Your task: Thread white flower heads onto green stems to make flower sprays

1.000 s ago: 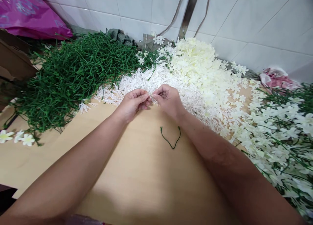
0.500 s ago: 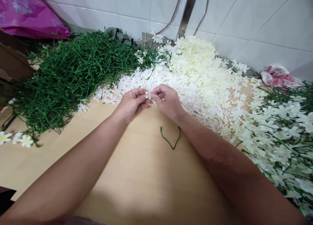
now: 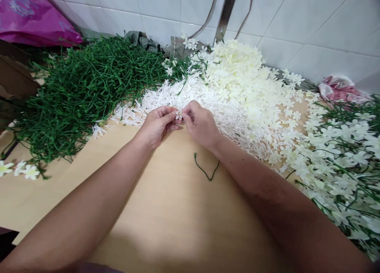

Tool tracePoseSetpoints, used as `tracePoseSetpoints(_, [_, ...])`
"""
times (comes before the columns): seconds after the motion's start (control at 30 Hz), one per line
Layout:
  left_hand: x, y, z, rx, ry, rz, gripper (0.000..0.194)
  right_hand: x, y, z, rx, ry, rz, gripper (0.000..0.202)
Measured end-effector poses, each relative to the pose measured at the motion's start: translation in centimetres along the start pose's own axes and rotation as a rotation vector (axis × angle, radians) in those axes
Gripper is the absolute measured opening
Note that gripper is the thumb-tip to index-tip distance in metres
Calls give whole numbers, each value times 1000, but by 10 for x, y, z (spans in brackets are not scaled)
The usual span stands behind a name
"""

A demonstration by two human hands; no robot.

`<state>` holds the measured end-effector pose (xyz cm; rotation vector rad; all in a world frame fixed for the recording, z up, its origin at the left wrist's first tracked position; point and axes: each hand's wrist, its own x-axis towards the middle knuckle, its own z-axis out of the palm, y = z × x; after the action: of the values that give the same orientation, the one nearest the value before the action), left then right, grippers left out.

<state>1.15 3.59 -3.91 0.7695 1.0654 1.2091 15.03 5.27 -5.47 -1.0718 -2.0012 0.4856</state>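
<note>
A small white artificial flower is pinched between my two hands above the near edge of the white heap. My left hand is closed, thumb and fingers gripping the flower's left side. From the right, the fingertips of my right hand are pressed together at the same flower; whether they also hold a thin white piece is too small to tell. On the board below lies a bent green plastic stem, partly covered by my right forearm. Just beyond my hands spreads a heap of thin white stalks.
Green stems are piled at the left. Pale yellow petals form a heap at the back, and finished-looking white flowers lie on the right. A pink plastic bag and a cardboard box stand left; the tiled wall is behind.
My right hand has shifted and turned slightly at the flower, covering a little less of the heap above. My left hand keeps its pinch. The view has moved very slightly.
</note>
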Motion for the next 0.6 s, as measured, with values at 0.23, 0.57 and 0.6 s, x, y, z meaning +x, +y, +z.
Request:
tracePoseSetpoints(0.23, [-1,0,0,46,-5,-9,11,2,-3,-2,-50,-17,5,8])
tracePoseSetpoints(0.57, [1,2,-6,46,-86,-7,18,4,-1,-2,163,-47,11,9])
tracePoseSetpoints(0.6, [1,2,-7,41,-105,-16,19,5,0,-2,257,-70,45,10])
